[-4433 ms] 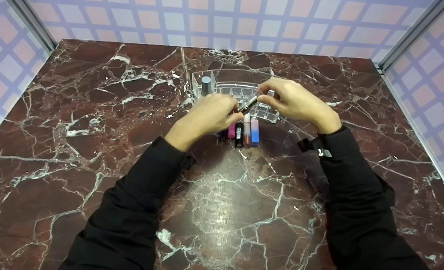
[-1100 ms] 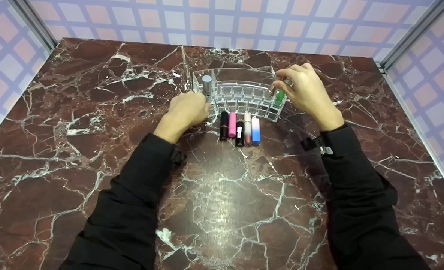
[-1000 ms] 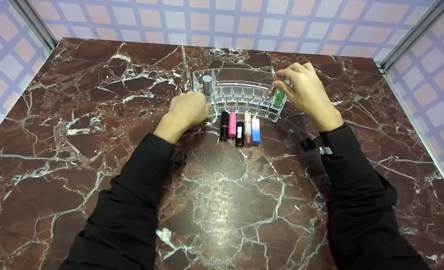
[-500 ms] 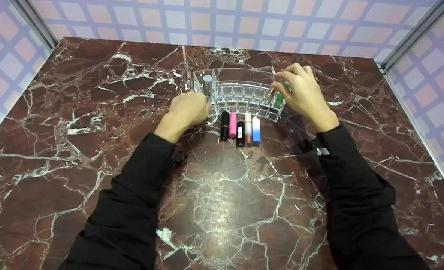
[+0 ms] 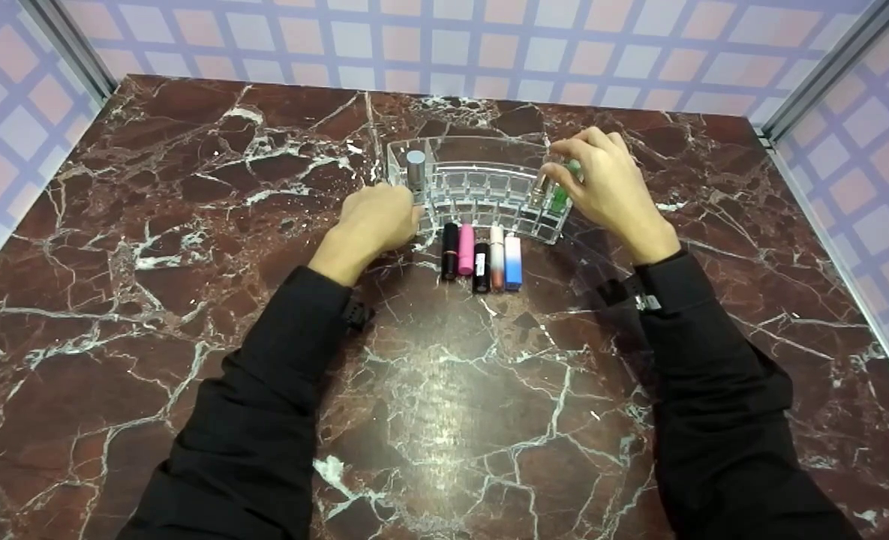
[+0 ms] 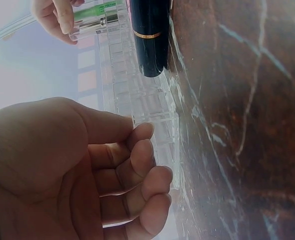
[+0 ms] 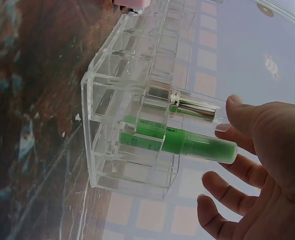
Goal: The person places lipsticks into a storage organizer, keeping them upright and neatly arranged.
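Note:
A clear tiered organizer (image 5: 489,166) stands on the table. My left hand (image 5: 378,217) grips its left end, thumb and index finger pinching the edge in the left wrist view. At the right end, my right hand (image 5: 605,180) pinches the clear cap of a gold tube (image 5: 538,196) between thumb and index finger; the tube's lower part is inside a compartment. In the right wrist view this gold tube (image 7: 195,107) lies beside a green tube (image 7: 177,141), also in the organizer. The right hand's other fingers are loosely bent and touch nothing visible.
A tube with a grey-blue cap (image 5: 415,169) stands in the organizer's left section. In front of the organizer lie several tubes side by side: black (image 5: 450,251), pink (image 5: 466,249), short black (image 5: 481,268), white-and-brown (image 5: 497,259), and blue-and-white (image 5: 513,262). A patterned wall is behind.
The hands, together near the middle at first, are now at opposite ends of the organizer. Over the last second the right hand moved slightly left, and the gold tube stands a little lower in its compartment.

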The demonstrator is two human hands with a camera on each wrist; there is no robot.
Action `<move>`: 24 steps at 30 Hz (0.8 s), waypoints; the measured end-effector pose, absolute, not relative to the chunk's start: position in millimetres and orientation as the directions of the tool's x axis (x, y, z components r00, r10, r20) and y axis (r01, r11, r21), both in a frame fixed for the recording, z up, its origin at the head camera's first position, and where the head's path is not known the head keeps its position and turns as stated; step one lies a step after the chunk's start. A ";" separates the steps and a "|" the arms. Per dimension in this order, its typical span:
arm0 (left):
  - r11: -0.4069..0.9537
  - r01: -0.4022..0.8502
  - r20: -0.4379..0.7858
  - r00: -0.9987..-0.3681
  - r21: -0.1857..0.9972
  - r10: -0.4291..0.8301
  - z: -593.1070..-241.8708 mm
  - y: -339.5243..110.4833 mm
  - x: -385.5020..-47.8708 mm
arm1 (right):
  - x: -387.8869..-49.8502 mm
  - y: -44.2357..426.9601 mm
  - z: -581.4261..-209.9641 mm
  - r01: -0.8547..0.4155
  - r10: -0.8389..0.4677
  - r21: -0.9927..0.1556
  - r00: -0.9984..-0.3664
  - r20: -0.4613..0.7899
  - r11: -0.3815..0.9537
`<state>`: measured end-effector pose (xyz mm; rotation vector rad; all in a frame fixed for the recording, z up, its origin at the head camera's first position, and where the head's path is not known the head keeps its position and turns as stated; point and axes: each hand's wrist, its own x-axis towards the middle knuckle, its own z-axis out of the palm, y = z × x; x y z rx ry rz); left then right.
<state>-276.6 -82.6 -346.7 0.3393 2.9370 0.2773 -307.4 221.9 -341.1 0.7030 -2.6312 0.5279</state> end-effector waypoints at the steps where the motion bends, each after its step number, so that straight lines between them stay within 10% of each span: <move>1: 0.957 0.208 -0.148 -0.959 0.203 0.240 -346.7 -82.5 -276.4 | -307.7 222.0 -341.0 -0.533 -0.398 -0.257 -0.809 0.433 0.806; 24: 0.950 0.209 -0.156 -0.956 0.231 0.248 -348.2 -84.0 -277.0 | -295.5 225.1 -317.9 -0.514 -0.316 -0.383 -0.824 0.471 0.768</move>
